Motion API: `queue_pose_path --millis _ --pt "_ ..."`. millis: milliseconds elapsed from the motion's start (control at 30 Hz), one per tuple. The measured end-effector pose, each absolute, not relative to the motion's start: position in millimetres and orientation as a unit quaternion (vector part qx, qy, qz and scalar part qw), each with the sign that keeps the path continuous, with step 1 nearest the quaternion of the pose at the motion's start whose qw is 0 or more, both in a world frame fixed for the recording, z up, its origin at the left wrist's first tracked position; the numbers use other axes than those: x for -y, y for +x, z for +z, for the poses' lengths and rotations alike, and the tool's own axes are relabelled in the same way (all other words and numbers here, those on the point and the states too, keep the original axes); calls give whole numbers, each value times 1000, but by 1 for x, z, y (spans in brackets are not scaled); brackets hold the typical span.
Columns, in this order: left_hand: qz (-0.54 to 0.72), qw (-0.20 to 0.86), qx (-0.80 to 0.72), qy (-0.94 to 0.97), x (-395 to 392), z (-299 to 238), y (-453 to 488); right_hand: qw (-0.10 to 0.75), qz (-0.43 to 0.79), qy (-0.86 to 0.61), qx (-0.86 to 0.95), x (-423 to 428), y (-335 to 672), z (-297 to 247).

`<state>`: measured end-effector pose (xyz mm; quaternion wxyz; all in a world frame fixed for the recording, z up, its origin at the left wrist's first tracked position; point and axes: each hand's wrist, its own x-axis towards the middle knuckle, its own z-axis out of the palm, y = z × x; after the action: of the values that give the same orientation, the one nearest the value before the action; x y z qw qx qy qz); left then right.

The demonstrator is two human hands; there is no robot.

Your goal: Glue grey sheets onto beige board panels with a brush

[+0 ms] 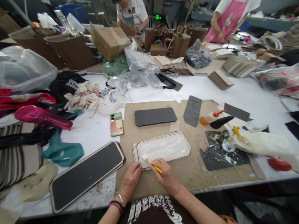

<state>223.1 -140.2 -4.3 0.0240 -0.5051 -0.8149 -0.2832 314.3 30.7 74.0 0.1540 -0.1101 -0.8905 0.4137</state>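
Observation:
My right hand (166, 175) is closed round a small yellow-handled brush (151, 163) whose white tip rests on the near left corner of a rounded rectangular panel (163, 147) coated in white glue. My left hand (130, 180) lies with fingers down on the near left edge of that panel, pressing it onto the brown cardboard sheet (187, 174). A dark grey rounded panel (155, 116) lies just beyond the glued one. A stack of black panels with pale rims (86, 173) sits to the left of my left hand.
A phone (116, 124) lies left of the cardboard. Glue bottles (211, 118) and a glue-smeared black pad (221, 154) sit to the right. Fabric scraps (63, 152) and plastic bags crowd the left. Two people stand at the far side among brown paper bags (179, 45).

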Motion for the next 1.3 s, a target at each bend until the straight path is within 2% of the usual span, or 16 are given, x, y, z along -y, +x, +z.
queue_pose_path --millis 100,300,600,733,1033,1200,1300 --pt "-270 26 810 -520 144 -9 221 198 403 -206 870 -61 341 75" --pt "-274 18 808 -522 145 -10 219 259 260 -351 861 -139 389 69" --pt "-278 -31 814 -508 149 -12 220 241 212 -338 885 -149 399 78" --pt "-272 -3 813 -515 146 -7 221 230 244 -326 884 -123 388 85" --pt "-290 6 810 -510 139 6 219 178 484 -241 822 -41 329 90" --pt "-291 14 806 -515 138 6 217 198 464 -267 821 -62 314 82" --pt "-292 8 808 -512 138 5 216 204 373 -315 848 -94 324 80"
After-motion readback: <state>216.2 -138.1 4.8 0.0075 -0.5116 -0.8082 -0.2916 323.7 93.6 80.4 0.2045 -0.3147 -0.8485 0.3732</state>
